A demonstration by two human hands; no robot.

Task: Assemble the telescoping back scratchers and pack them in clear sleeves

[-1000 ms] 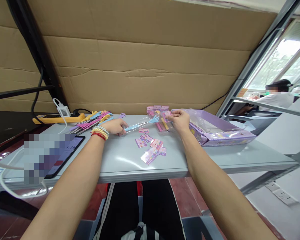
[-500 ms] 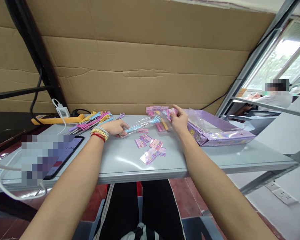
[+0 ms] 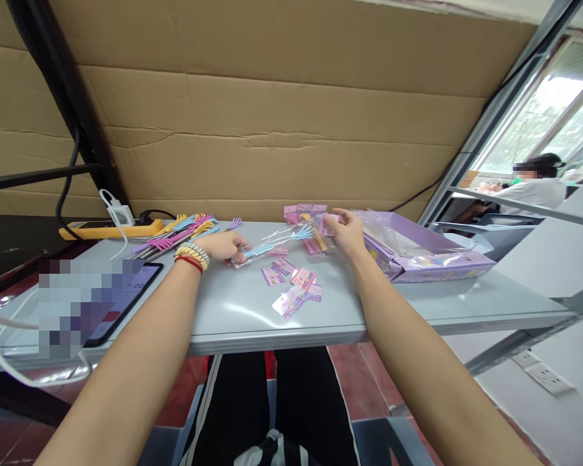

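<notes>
My left hand (image 3: 229,248) is closed on the near end of a clear plastic bag holding a light blue back scratcher (image 3: 267,247), whose hand-shaped tip points right. My right hand (image 3: 344,232) pinches a small pink printed card (image 3: 329,224) by the bag's far end; whether the card touches the bag I cannot tell. Behind the bag lie several bagged back scratchers (image 3: 315,243) with pink cards at their tops. Loose pink and purple cards (image 3: 291,301) are scattered on the grey table in front. A pile of colourful unbagged back scratchers (image 3: 182,233) sits beyond my left wrist.
At the right stands an open purple box (image 3: 432,265) with clear plastic bags inside. A phone or tablet (image 3: 121,304) with white cables lies left, before a yellow power strip (image 3: 111,230). Cardboard (image 3: 282,142) walls the back. A person (image 3: 537,184) sits far right.
The pink card in my right hand has turned and come slightly lower beside the bag's far end. My left hand keeps its hold and has hardly moved.
</notes>
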